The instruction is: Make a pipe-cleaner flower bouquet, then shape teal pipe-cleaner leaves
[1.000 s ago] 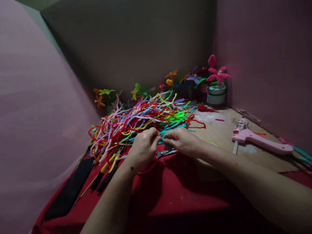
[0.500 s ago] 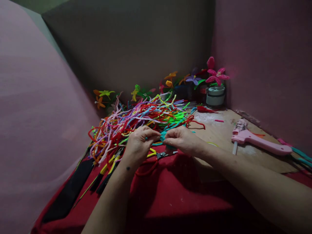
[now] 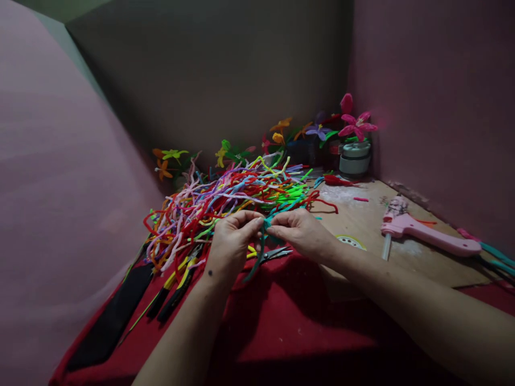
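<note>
Between my two hands is a teal pipe cleaner, bent at the top, with one end hanging down toward the red cloth. My left hand pinches it between thumb and forefinger. From the other side my right hand pinches it too, fingertips close to the left ones. Just below and behind the hands lie scissors with yellow handles, partly covered by the left hand. Beyond them a large heap of coloured pipe cleaners spreads over the table.
A pink glue gun rests on a wooden board at the right. Pliers with yellow and black handles lie at the left beside a black strip. Pipe-cleaner flowers and a grey jar stand at the back.
A length of the teal pipe cleaner now hangs below my fingers. My left hand has turned slightly, and a white round spool shows beside my right forearm.
</note>
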{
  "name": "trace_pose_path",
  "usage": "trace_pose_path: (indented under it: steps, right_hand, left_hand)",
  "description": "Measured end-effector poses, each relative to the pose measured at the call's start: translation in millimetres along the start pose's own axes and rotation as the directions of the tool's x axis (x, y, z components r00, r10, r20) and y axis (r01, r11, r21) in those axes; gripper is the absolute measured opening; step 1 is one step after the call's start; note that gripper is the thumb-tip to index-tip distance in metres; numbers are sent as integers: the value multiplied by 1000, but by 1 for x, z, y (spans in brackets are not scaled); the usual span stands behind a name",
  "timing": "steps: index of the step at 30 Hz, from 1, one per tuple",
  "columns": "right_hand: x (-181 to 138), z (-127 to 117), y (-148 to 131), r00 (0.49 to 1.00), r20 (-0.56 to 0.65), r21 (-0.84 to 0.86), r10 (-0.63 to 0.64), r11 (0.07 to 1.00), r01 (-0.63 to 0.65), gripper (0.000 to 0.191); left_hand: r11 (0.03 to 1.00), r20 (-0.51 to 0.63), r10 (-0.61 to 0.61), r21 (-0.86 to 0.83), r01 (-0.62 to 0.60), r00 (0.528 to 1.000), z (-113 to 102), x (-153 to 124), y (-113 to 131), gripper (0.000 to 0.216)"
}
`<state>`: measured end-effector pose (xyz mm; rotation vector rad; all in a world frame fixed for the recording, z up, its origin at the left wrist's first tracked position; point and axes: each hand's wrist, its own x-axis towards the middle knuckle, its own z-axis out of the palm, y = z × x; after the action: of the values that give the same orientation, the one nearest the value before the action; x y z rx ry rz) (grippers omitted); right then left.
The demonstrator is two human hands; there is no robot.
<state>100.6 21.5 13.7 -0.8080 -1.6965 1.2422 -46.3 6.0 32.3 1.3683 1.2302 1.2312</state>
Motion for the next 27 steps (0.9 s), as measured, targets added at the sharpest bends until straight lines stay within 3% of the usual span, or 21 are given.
trace_pose_path:
  steps: [6,14,18,21,27]
  right_hand:
    - [0,0,0,994,40,338,105,934,-112,20]
    - [-4,0,-9,970,132,428,204,871,-242,19]
    - [-5,-1,-8,947,209,478,243,820,-316,13]
    - [-4,-5,-5,924,304,508,232,781,-363,10]
    - [-3,-10,-2,869,455,551,196,705,-448,11]
  left_hand:
    - [997,-45,81,-8,-82,996,7,-2,6,15]
    - [937,-127,270,262,-231,954,10,-4,13,8]
    - [991,69,101,76,-106,993,-1,-1,11,11]
    - [1000,227,0,-22,6,974,-9,2,11,17]
    - [998,324,-53,36,44,945,-15,3,15,14]
